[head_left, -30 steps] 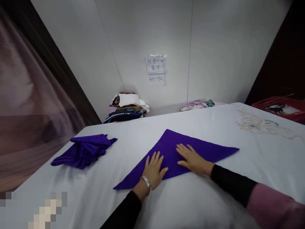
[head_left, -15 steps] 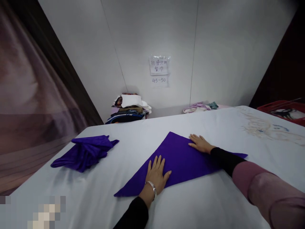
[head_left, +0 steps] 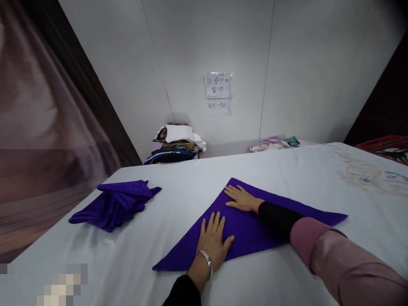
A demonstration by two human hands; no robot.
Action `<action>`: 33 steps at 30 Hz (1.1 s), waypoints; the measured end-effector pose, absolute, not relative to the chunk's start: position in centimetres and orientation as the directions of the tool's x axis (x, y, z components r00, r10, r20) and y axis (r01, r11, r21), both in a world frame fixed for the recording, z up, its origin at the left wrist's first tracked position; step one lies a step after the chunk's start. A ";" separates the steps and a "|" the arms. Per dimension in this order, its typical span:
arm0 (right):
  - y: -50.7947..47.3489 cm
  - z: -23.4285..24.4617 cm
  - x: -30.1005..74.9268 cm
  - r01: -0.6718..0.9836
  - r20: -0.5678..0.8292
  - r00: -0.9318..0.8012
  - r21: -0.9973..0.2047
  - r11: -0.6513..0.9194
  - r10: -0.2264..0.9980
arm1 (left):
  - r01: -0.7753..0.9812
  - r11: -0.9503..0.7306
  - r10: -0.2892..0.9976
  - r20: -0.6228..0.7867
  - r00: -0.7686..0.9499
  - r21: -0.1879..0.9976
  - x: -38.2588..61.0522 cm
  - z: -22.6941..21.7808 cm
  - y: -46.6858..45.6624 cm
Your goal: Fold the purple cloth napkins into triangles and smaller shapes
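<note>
A purple cloth napkin [head_left: 204, 231] lies on the white-covered table as a flat triangle, its peak pointing away from me and its long edge towards me. My left hand [head_left: 213, 242], with a silver bracelet at the wrist, rests palm down on the left part of the napkin, fingers spread. Close to the far peak, my right hand [head_left: 242, 199] lies flat on the same cloth with its fingers stretched out. My right forearm crosses over the napkin's right part and hides some of it. Neither hand grasps anything.
A crumpled purple cloth [head_left: 116, 204] lies at the table's left. Behind the far edge are a stack of folded fabrics [head_left: 178, 144] and a smaller cloth pile [head_left: 274, 143] against the wall. A red basket [head_left: 382, 144] stands at far right; a curtain [head_left: 41, 148] hangs at left.
My right hand has slid left across the napkin, from its far right edge to near the peak. My left hand stays on the left part. The view has shifted slightly.
</note>
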State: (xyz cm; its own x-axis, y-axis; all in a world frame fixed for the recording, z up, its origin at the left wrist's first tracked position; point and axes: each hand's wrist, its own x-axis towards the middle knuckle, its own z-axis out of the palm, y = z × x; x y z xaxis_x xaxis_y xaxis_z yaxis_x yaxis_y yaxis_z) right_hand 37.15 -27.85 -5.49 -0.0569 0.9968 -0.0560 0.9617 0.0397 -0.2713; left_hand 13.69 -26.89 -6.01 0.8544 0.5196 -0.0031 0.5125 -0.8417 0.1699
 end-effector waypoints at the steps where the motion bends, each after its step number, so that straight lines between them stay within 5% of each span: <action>1: -27.2 -5.5 38.0 0.967 -0.061 -0.008 -0.254 -0.008 0.998 | 0.512 -0.841 0.520 -0.001 0.854 0.176 13.7 -6.1 -26.9; 11: -25.1 -4.4 42.0 0.908 -0.072 0.360 -0.202 -0.368 0.930 | 0.504 -0.839 0.522 0.043 0.852 0.204 13.4 -6.8 -26.7; 13: -26.7 -4.1 40.0 0.931 -0.069 0.288 -0.212 -0.296 0.955 | 0.500 -0.843 0.518 0.049 0.854 0.198 13.4 -6.9 -26.7; 18: -34.1 -4.4 32.9 0.915 -0.030 -0.191 -0.368 0.166 0.981 | 0.494 -0.849 0.511 0.049 0.858 0.189 13.5 -6.8 -26.6; 21: -38.2 -5.1 31.8 0.889 -0.060 -0.248 -0.410 0.203 0.967 | 0.500 -0.847 0.514 0.037 0.857 0.184 13.6 -6.6 -26.7; 27: -44.5 -6.4 42.3 0.933 -0.069 0.242 -0.256 -0.251 0.968 | 0.524 -0.842 0.530 0.011 0.848 0.127 14.1 -6.1 -26.8; 30: -48.3 -5.6 48.4 0.782 -0.091 0.604 -0.124 -0.611 0.792 | 0.522 -0.846 0.526 0.017 0.850 0.110 14.2 -6.1 -26.6; 33: -50.3 -4.0 49.5 0.646 -0.021 0.762 -0.057 -0.761 0.648 | 0.516 -0.851 0.520 0.025 0.854 0.101 14.2 -6.1 -26.4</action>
